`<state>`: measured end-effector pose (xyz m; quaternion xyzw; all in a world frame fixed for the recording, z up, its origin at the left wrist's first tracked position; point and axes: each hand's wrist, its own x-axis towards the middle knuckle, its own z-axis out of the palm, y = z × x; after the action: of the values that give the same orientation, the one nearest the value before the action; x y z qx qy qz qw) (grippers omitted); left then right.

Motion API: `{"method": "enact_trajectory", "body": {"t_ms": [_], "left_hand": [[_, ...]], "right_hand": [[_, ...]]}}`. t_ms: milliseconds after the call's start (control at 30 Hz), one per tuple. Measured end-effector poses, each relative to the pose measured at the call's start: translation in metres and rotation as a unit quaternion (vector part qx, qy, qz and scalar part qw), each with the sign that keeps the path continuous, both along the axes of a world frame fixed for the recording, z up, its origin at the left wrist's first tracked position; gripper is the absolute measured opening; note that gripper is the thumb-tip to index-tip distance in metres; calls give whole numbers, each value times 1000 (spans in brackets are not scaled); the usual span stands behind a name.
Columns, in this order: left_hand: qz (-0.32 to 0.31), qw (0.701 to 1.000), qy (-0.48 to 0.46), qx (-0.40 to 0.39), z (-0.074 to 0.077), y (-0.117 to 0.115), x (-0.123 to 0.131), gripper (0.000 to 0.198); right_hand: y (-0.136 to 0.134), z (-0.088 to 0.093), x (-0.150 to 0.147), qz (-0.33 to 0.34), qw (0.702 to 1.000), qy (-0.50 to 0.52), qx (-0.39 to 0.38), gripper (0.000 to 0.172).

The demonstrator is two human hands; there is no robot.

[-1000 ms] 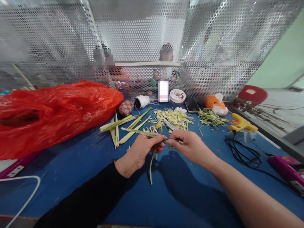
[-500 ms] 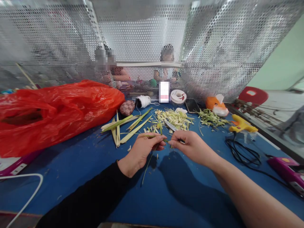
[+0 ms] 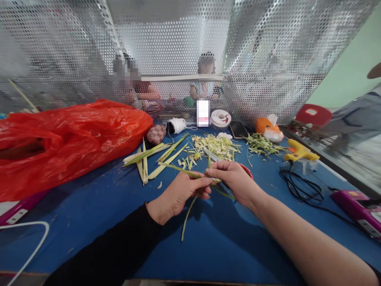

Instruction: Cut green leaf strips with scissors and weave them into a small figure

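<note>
Strips [image 3: 186, 223], green, narrow and ribbon-like, crossing between both hands over the table [image 3: 143, 250]; the crossing itself covered by fingers, ends showing left, upward, downward and right, count not certain. Left hand [image 3: 179, 193], black-sleeved: thumb and fingers pinched on the strips, outer fingers partly hidden. Right hand [image 3: 236, 180], forearm bare: thumb and forefinger drawn narrow on the strips, remaining fingers mostly concealed. Scissors [image 3: 247, 171], red-handled, largely behind the right hand, blades among the scraps [image 3: 220, 145]. Left power strip [image 3: 22, 210], purple, partly under the bag [image 3: 119, 131] and cut by the frame; right power strip [image 3: 358, 206], likewise cut. Two people behind the mesh [image 3: 178, 43], blurred. Bag: glossy, crumpled red plastic. Mesh: metallic sheet with round perforations. Leaves [image 3: 167, 166]: long, tapered, pale to green, some overlapping. Scraps: short, flat, loosely heaped. Pouch [image 3: 156, 134]: rounded, checkered. Thread [image 3: 178, 125]: white, wound. Roll [image 3: 220, 118]: white disc, centre hole. Glue gun [image 3: 303, 151]: yellow, its black cord [image 3: 297, 190] looped.
</note>
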<state>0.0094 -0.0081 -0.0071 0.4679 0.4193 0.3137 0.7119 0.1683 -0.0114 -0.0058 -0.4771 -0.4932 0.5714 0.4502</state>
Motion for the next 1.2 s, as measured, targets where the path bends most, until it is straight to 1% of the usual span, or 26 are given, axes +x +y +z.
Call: {"method": "enact_trajectory", "body": {"t_ms": [67, 133, 200, 233, 267, 333, 367, 400, 433, 500, 533, 567, 633, 700, 767, 867, 1033, 1200], "left_hand": [[-2, 1000, 10, 1, -1, 0, 1, 18], [-7, 1000, 21, 3, 0, 0, 1, 17], [-6, 999, 31, 0, 1, -1, 1, 17], [-2, 999, 36, -4, 2, -1, 1, 17], [1, 999, 39, -10, 2, -1, 1, 17], [1, 999, 40, -16, 3, -3, 3, 16], [-2, 999, 41, -14, 3, -4, 4, 15], [-4, 999, 45, -6, 2, -5, 5, 13], [-7, 999, 50, 4, 1, -6, 6, 11], [-7, 997, 69, 22, -2, -9, 9, 14], [-4, 997, 78, 26, -3, -9, 9, 16], [-4, 996, 84, 31, -5, -10, 10, 17], [-20, 995, 89, 49, -6, -10, 9, 16], [-38, 994, 81, 58, -5, -10, 8, 15], [-51, 995, 73, 45, -3, -10, 8, 14], [-59, 995, 73, 21, 1, -10, 8, 19], [-69, 995, 61, 25, 4, -11, 9, 19], [-68, 996, 42, 27, -3, -11, 10, 18]], "right_hand": [[-1, -4, -4, -27, 999, 4, 19, 27], [0, -8, -5, -44, 998, -21, 41, 26], [1, -9, -2, -47, 993, -93, 64, 27], [2, -8, 0, -64, 983, -148, 90, 27], [2, -6, 2, -95, 964, -209, 133, 26], [1, 0, 6, -164, 904, -307, 248, 18], [0, 3, 7, -167, 881, -325, 299, 14], [-2, 6, 7, -143, 872, -327, 336, 13], [-3, 8, 6, -94, 876, -316, 351, 11], [-7, 9, 2, 11, 900, -278, 335, 5], [-8, 8, -1, 41, 911, -260, 318, 5], [-10, 7, -3, 56, 919, -248, 303, 7], [-11, 4, -7, 55, 928, -234, 285, 9], [-11, 2, -8, 33, 931, -236, 276, 12], [-10, 2, -8, -1, 935, -238, 265, 12], [-10, 3, -8, -42, 943, -225, 243, 12], [-12, 1, -12, -45, 947, -215, 233, 12], [-12, -3, -14, -34, 942, -222, 248, 13]]}}
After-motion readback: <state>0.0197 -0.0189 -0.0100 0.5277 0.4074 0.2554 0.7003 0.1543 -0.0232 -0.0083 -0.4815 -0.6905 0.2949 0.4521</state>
